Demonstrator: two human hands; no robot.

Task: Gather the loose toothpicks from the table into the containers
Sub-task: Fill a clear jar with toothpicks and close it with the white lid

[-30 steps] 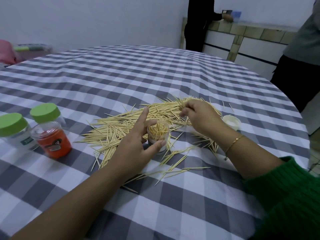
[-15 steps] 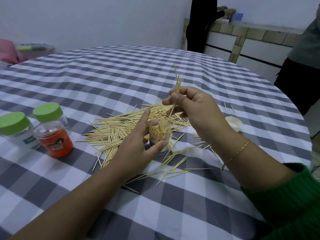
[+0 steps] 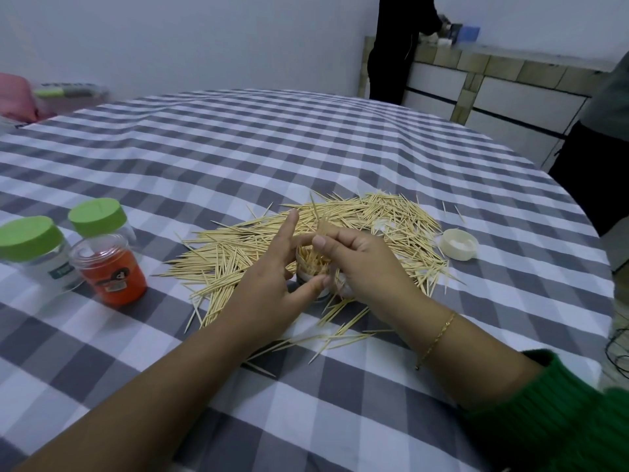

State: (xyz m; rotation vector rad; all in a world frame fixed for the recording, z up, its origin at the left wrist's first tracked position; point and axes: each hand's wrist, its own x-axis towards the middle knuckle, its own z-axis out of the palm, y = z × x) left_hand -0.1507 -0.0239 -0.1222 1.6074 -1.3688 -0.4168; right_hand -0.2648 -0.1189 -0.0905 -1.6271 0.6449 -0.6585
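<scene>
The left hand (image 3: 272,284) wraps its thumb and fingers round a small clear container (image 3: 311,270) standing near the middle of the desk (image 3: 340,148), index finger lifted straight; the hold seems meant to keep the light pot from tipping while it is filled. The right hand (image 3: 360,264) pinches a small bundle of toothpicks (image 3: 318,221) between thumb and fingertips, points up, lower ends going down into the container's mouth, which already bristles with sticks. Holding them upright and together is likely the way to slide them in parallel rather than crosswise. The loose toothpicks (image 3: 374,216) lie in a wide heap on the checked cloth, curving from the left of the hands round behind them to the right, with stragglers on the near side under the wrists; most of the job looks undone. A white lid (image 3: 457,245) rests open side up just right of the heap, probably set aside from the container in use. At the left stand two clear jars with green caps (image 3: 30,236), closed, and in front of them an orange-filled tub (image 3: 110,270) with a clear lid. The tub carries a dark printed label and the nearer jar a green one, but the writing on both is too small and blurred to read. A thin gold bracelet (image 3: 439,335) circles the right wrist above a green knitted sleeve (image 3: 558,413).
</scene>
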